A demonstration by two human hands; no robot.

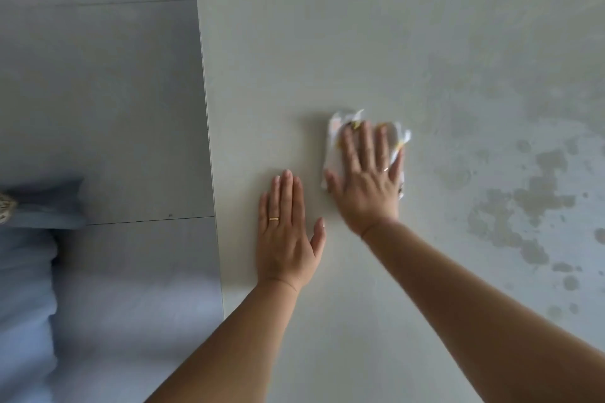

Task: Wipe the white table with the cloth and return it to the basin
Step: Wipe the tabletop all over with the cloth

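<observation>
Near the centre of the frame, the right hand [366, 178] presses flat on a crumpled white cloth [334, 137] with yellow markings, its fingers [365, 141] spread over it rather than clenched; cloth edges show beyond the fingertips and at both sides. Just left, the left hand [286, 232] lies flat and released on the white desk [393, 42], holding nothing. Damp patches [530, 203] mottle the right side.

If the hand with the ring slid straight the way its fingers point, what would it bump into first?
Probably nothing: the left hand points up the bare white table, passing left of the cloth. It would likely reach the table's far edge.
</observation>
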